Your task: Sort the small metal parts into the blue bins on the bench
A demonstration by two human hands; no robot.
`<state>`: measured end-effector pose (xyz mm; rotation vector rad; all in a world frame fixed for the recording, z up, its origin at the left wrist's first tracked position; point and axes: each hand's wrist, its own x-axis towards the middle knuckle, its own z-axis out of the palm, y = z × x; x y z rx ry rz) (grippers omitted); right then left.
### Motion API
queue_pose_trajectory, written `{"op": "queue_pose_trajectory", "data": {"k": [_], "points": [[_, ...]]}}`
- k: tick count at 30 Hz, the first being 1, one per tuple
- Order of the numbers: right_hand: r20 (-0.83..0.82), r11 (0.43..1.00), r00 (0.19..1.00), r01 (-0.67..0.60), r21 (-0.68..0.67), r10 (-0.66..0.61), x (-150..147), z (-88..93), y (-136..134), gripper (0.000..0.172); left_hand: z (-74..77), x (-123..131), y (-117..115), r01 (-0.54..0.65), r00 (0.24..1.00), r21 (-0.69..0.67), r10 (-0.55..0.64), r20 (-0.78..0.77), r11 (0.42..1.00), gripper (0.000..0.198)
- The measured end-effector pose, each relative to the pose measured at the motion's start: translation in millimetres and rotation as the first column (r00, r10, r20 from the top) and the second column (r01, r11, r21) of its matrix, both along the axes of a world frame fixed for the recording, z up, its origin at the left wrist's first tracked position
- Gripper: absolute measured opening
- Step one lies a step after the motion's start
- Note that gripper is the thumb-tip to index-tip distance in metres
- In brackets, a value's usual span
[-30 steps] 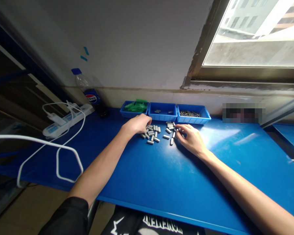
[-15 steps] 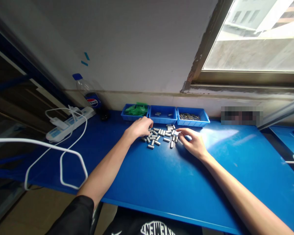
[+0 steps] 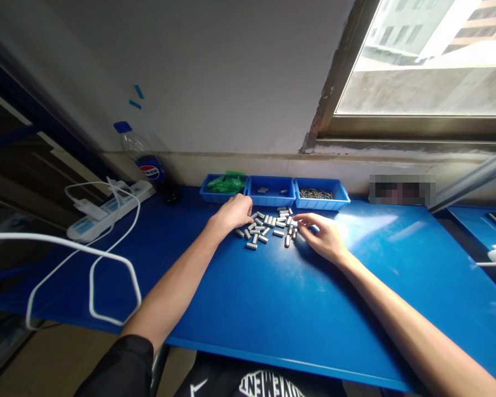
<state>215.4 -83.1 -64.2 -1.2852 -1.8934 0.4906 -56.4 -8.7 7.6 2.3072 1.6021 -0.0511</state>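
Small silvery metal cylinders (image 3: 269,220) lie in a loose cluster on the blue table, several of them standing side by side in a short row at its middle. My left hand (image 3: 235,213) rests at the cluster's left side, fingers bent downward and thumb apart, beside the nearest pieces. Its far fingertips are partly hidden, and I see nothing held. On the opposite side, my right hand (image 3: 320,234) is open with fingers spread and curved, its fingertips close to the rightmost cylinders. Whether they touch is too small to tell.
Behind the cluster stand three blue bins: one with green plastic (image 3: 227,182), a middle bin (image 3: 271,202) with a few metal pieces, and a right bin (image 3: 322,205) of thin metal parts. A cola bottle (image 3: 151,168), power strip (image 3: 111,212) and white cable (image 3: 91,286) are left.
The view has shifted slightly, so everything sits a little further left. Both hands keep their places at either side of the cluster, and the cylinders look nearly unchanged.
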Motion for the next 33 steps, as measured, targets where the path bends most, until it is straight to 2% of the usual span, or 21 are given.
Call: {"op": "queue_pose_trajectory", "data": {"k": [4,7,9,11,13,16,19,21,22,25,26,27,29,31,33], "points": [[-0.029,0.998,0.999,0.016,0.053,-0.014,-1.4,3.5,-1.4,0.023,5.9,0.6,-1.7,-0.012,1.0,0.054,0.011,0.025,0.998,0.005],[-0.074,0.997,0.997,0.033,0.067,-0.028,-7.5,11.9,0.4,0.022,8.4,1.2,-2.0,-0.008,0.964,0.108,-0.021,0.264,0.994,0.003],[-0.124,1.0,0.992,0.009,-0.013,-0.01,-14.9,19.5,4.6,0.026,3.9,3.2,-2.1,0.005,0.845,0.092,-0.054,0.533,0.996,0.007],[-0.213,0.987,0.977,-0.059,-0.151,0.026,-24.2,27.1,11.4,0.035,-6.2,6.9,-3.3,0.017,0.643,0.026,-0.031,0.765,1.0,0.016],[-0.357,0.949,0.933,-0.153,-0.274,0.047,-33.9,33.0,19.8,0.044,-19.5,11.8,-5.7,0.011,0.483,-0.042,0.032,0.875,0.999,0.027],[-0.543,0.881,0.836,-0.308,-0.358,0.072,-46.1,37.8,32.4,0.048,-37.4,19.7,-9.4,-0.01,0.351,-0.095,0.092,0.932,0.995,0.036],[-0.599,0.868,0.797,-0.348,-0.355,0.075,-52.8,38.4,41.9,0.048,-46.0,25.6,-11.1,-0.027,0.28,-0.079,0.084,0.956,0.996,0.041],[-0.582,0.897,0.813,-0.277,-0.343,0.029,-53.9,37.5,46.5,0.047,-46.8,26.7,-12.6,-0.083,0.307,-0.043,0.067,0.949,0.996,0.044],[-0.567,0.916,0.823,-0.222,-0.335,-0.008,-53.6,36.9,48.6,0.047,-46.6,26.1,-14.3,-0.13,0.352,-0.008,0.054,0.934,0.991,0.044],[-0.529,0.952,0.841,-0.058,-0.301,-0.116,-50.8,36.2,54.1,0.049,-47.2,20.6,-23.8,-0.236,0.579,0.195,-0.023,0.815,0.952,0.028],[-0.525,0.956,0.84,-0.029,-0.291,-0.134,-49.4,37.3,55.4,0.05,-48.6,18.2,-28.2,-0.215,0.658,0.267,-0.063,0.75,0.939,0.023],[-0.523,0.959,0.84,-0.012,-0.284,-0.144,-47.8,39.3,56.4,0.051,-50.8,16.2,-32.9,-0.2,0.703,0.307,-0.083,0.707,0.93,0.021],[-0.492,0.961,0.858,0.006,-0.276,-0.147,-42.8,47.1,56.8,0.051,-57.0,14.5,-41.7,-0.179,0.742,0.357,-0.113,0.661,0.917,0.019],[-0.346,0.961,0.929,0.032,-0.275,-0.13,-34.6,59.4,55.0,0.042,-64.0,16.9,-47.9,-0.116,0.768,0.406,-0.177,0.615,0.907,0.021],[-0.019,0.958,0.998,0.056,-0.281,-0.064,-23.2,72.6,51.4,0.027,-70.2,23.2,-50.1,-0.079,0.783,0.432,-0.212,0.585,0.899,0.025]]}}
